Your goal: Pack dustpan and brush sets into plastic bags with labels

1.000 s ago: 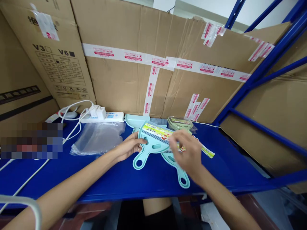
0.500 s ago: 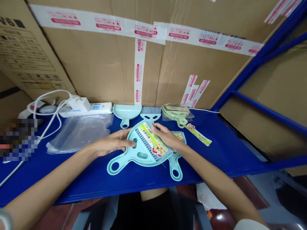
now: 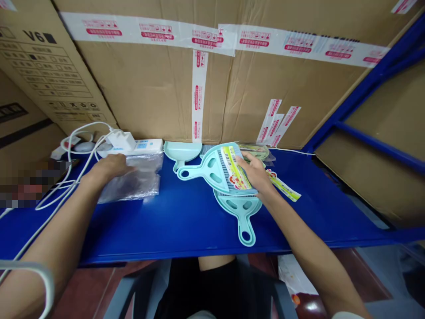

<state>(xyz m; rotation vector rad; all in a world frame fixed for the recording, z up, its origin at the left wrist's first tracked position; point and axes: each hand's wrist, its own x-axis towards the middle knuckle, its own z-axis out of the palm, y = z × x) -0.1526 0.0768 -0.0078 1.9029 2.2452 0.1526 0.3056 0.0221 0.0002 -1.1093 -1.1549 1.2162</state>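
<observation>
My right hand (image 3: pixel 255 173) grips the right edge of a mint dustpan-and-brush set (image 3: pixel 212 167) with a yellow-green label (image 3: pixel 235 167). That set is raised over a second mint set (image 3: pixel 244 212), whose handle points toward me. My left hand (image 3: pixel 114 167) is at the clear plastic bags (image 3: pixel 137 184) on the left, its fingers bent over their upper part; its fingertips are partly hidden, so any grip is unclear. Behind the held set lie a mint dustpan (image 3: pixel 182 151) and a partly covered brush.
A power strip (image 3: pixel 149 146) with white cables (image 3: pixel 71 177) lies at the back left of the blue table (image 3: pixel 186 230). A bagged green set (image 3: pixel 262 152) and a loose label (image 3: pixel 285 187) are at the right. Cardboard (image 3: pixel 159 88) stands behind; blue frame bars (image 3: pixel 375 144) rise at right.
My left hand has let go of the labelled set and moved left to the plastic bags. My right hand has carried the set slightly right and back, its handle now pointing left.
</observation>
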